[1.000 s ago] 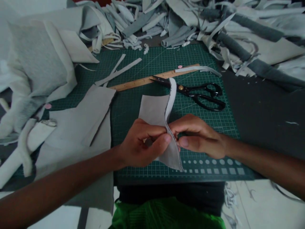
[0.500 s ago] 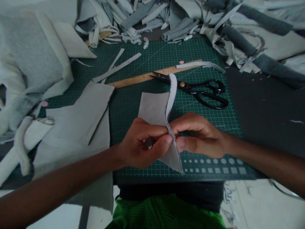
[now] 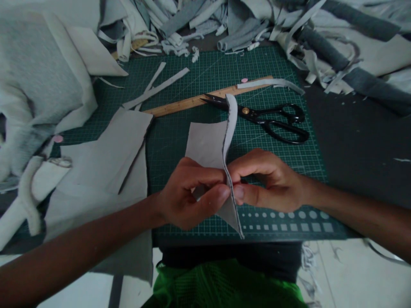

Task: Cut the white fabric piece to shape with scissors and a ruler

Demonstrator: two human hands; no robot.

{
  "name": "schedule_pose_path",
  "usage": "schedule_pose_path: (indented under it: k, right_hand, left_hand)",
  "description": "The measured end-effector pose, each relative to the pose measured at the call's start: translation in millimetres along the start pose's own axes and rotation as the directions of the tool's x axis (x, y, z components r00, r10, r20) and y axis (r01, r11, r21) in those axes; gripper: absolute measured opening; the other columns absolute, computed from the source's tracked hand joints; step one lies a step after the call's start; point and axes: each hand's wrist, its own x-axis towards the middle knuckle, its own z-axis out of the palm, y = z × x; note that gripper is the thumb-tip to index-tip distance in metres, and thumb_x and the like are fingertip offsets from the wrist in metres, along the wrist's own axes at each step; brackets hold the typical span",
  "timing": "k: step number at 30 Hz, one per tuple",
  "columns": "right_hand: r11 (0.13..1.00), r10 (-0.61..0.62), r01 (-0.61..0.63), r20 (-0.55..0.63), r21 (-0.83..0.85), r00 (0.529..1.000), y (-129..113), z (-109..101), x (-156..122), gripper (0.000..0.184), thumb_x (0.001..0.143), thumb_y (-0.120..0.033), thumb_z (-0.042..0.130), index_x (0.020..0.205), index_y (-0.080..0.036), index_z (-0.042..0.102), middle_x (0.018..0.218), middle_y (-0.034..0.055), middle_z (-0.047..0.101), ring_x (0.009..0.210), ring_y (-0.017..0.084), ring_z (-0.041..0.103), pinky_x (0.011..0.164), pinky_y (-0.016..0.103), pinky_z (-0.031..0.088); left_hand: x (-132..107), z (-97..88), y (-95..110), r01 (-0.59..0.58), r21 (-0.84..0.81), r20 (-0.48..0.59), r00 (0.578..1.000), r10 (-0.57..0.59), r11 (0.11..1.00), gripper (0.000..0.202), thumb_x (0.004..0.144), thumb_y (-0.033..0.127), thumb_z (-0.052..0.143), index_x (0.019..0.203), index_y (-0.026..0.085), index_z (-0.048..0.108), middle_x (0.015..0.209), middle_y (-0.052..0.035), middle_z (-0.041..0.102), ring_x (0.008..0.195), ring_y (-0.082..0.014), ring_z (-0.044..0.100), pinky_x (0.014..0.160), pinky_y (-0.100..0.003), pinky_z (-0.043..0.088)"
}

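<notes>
A small light-grey fabric piece (image 3: 205,139) stands partly raised over the green cutting mat (image 3: 175,141), with a narrow pale strip (image 3: 231,119) along its right edge. My left hand (image 3: 194,192) pinches the piece from the left, thumb and forefinger at that edge. From the other side my right hand (image 3: 266,182) pinches the same edge, its fingertips meeting the strip. Just beyond the hands lie black-handled scissors (image 3: 257,114), their blades partly behind the strip. Under the blades runs a wooden ruler (image 3: 183,106).
Larger cut fabric pieces (image 3: 96,171) lie at left, overhanging the front edge. A grey fabric heap (image 3: 54,68) and a fabric roll (image 3: 41,188) sit farther left. Scraps (image 3: 189,21) pile along the back. Thin strips (image 3: 160,87) rest on the mat.
The lower corner of the fabric piece has shifted slightly left, and the right thumb has moved in closer against the edge. Both hands keep their pinch.
</notes>
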Motion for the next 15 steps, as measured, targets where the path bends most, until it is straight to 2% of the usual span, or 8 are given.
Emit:
schedule_pose_path:
  k: [15]
  right_hand:
    - [1.000, 0.000, 0.000, 0.006, 0.012, 1.000, 2.0, -0.2, -0.8, 0.021, 0.095, -0.021, 0.066, 0.076, -0.015, 0.061, 0.063, -0.0063, 0.047, 0.055, 0.005, 0.044, 0.053, 0.018, 0.034]
  left_hand:
    - [0.6, 4.7, -4.8, -0.109, 0.018, -0.059, 0.992, 0.110, 0.994, 0.034, 0.094, 0.019, 0.060, 0.061, 0.019, 0.051, 0.044, 0.0070, 0.052, 0.033, -0.0045, 0.045, 0.036, -0.018, 0.030]
